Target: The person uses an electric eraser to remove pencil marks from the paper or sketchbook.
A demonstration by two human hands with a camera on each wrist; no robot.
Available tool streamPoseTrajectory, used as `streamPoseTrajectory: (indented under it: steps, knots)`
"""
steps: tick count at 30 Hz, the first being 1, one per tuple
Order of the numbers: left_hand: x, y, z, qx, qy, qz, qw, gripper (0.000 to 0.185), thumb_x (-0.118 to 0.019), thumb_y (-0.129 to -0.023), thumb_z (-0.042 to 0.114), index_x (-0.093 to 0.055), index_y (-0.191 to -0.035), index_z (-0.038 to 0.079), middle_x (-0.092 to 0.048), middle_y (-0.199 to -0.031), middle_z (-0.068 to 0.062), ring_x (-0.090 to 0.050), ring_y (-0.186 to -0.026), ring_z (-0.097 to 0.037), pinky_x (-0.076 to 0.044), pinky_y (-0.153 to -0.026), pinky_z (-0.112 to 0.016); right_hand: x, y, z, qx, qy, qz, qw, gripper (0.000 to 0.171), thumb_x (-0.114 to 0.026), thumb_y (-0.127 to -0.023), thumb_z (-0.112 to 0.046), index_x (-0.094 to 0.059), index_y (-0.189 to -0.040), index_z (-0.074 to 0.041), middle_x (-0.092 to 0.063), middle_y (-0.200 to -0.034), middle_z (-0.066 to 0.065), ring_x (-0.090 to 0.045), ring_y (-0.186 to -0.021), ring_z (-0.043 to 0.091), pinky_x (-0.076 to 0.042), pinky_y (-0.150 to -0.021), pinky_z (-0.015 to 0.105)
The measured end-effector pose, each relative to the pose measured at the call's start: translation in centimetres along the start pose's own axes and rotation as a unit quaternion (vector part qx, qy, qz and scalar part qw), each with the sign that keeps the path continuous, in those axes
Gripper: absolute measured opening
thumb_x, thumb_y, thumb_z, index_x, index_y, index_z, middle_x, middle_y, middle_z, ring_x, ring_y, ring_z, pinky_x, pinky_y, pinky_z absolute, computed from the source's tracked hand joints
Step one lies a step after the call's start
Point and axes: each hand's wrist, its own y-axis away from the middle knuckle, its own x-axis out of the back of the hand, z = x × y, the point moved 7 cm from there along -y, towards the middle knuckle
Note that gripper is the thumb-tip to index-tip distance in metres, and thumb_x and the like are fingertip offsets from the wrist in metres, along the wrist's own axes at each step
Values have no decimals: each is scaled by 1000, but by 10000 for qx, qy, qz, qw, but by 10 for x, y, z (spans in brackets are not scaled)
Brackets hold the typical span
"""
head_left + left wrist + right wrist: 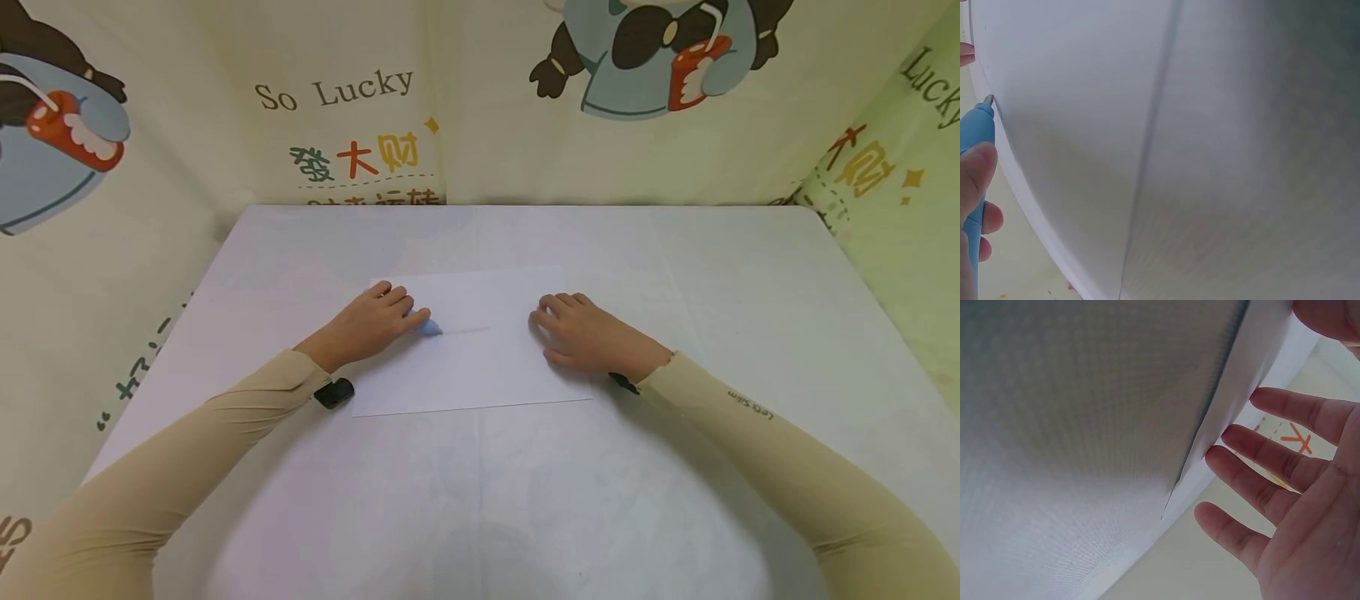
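Note:
A sheet of white paper (480, 375) lies on the table. My left hand (367, 325) is over its left part and holds a blue pen (429, 327) between thumb and fingers, tip pointing right and touching or nearly touching the paper. A faint grey line (468, 330) runs rightward from near the tip. In the left wrist view the pen (979, 128) shows a blue barrel and a grey tip. My right hand (588, 333) rests at the paper's right side; in the right wrist view its fingers (1272, 459) are spread and fairly straight, fingertips on the surface.
A white-covered table (480, 492) surrounds the paper, with faint creases. Behind it and along both sides hangs a cream curtain (495, 150) printed with cartoon figures and lettering. A black wrist strap piece (334, 393) sticks out under the left sleeve.

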Motion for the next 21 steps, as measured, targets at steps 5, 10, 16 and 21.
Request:
streamPoseTrajectory:
  steps: [5,10,16,21]
  knots:
    - [0,0,0,-17,20,-52,10000,26,-67,-82,0,-57,-103,12,-62,-82,-8,-53,-77,-23,-41,-74,-34,0,0,0,-51,-37,-62,10000,40,-62,-86,-23,-52,-119,-3,-53,-118,17,-54,-109,35,-42,-93,49]
    - [-1,0,1,-55,9,-114,9999,25,-66,-83,1,-58,-103,14,-61,-81,-8,-52,-77,-23,-40,-75,-33,1,0,-1,-69,-78,-17,9999,38,-62,-85,-22,-53,-117,-4,-54,-117,17,-54,-108,35,-42,-93,49]
    - [-2,2,1,-43,5,-82,10000,25,-67,-83,2,-58,-103,13,-61,-81,-8,-52,-77,-23,-40,-75,-33,2,-1,-1,-72,-67,-34,9999,39,-63,-85,-22,-52,-118,-4,-54,-118,18,-54,-109,35,-42,-94,49]
    - [-1,2,1,-35,35,-64,10000,22,-67,-84,5,-58,-103,13,-61,-81,-8,-52,-77,-23,-40,-75,-34,1,-1,-1,-90,-59,-79,9999,40,-63,-85,-23,-52,-118,-4,-53,-118,18,-54,-110,36,-42,-94,50]
